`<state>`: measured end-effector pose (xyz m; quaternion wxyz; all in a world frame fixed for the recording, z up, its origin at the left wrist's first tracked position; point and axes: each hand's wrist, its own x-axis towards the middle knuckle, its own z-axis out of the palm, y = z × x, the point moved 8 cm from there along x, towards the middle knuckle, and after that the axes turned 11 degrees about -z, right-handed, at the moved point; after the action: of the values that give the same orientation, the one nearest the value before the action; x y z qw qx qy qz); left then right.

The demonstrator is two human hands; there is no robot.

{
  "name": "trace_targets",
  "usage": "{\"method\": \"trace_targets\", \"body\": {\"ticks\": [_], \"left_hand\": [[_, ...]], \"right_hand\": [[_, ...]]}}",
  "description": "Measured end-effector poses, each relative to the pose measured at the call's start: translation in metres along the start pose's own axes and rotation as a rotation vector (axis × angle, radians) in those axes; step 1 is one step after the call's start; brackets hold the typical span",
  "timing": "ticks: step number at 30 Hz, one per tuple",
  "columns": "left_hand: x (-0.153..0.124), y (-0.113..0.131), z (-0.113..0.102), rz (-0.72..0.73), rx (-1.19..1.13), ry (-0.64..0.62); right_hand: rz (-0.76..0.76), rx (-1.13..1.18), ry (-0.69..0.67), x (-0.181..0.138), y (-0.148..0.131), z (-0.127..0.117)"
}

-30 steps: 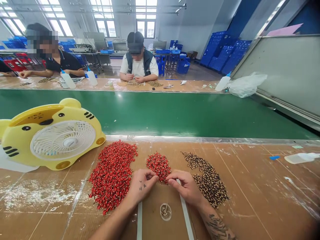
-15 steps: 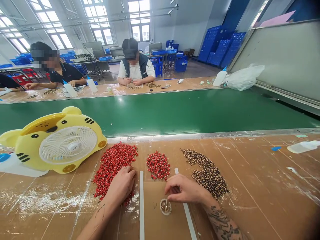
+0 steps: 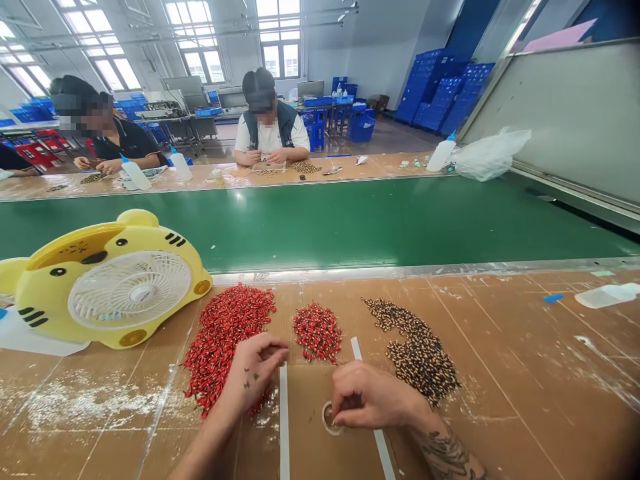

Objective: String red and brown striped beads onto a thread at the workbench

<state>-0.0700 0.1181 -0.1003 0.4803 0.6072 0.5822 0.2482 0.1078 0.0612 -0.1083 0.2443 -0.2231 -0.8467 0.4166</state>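
Observation:
My left hand (image 3: 254, 370) is held over the right edge of a large pile of small red-and-black pieces (image 3: 220, 333). Its thumb and forefinger are pinched together; whatever is between them is too small to make out. Over a small round clear cup (image 3: 327, 419) my right hand (image 3: 373, 397) is closed in a pinch on a thin stick, mostly hidden by the fingers. The cup sits on a cardboard strip (image 3: 310, 440) between two white bands. Just beyond the hands lies a smaller heap of red-and-black pieces (image 3: 317, 333).
A curved pile of black-and-tan pieces (image 3: 417, 347) lies to the right. On the left stands a yellow animal-faced fan (image 3: 200, 260). A green conveyor belt (image 3: 350, 227) runs beyond the table, with people seated across it. A white bottle (image 3: 607, 295) lies far right.
My left hand has lifted from the big red pile and moved right, fingers pinched. My right hand has come slightly lower over the cup, covering more of it and the stick.

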Motion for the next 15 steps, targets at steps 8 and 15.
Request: {"method": "trace_targets", "body": {"ticks": [8, 15], "left_hand": [[0.005, -0.024, 0.057, -0.225, -0.679, -0.233], [0.005, -0.035, 0.060, -0.149, -0.743, -0.305]], "right_hand": [[0.000, -0.031, 0.000, -0.003, 0.007, 0.004], [0.034, -0.009, -0.015, -0.001, 0.007, 0.004]]}}
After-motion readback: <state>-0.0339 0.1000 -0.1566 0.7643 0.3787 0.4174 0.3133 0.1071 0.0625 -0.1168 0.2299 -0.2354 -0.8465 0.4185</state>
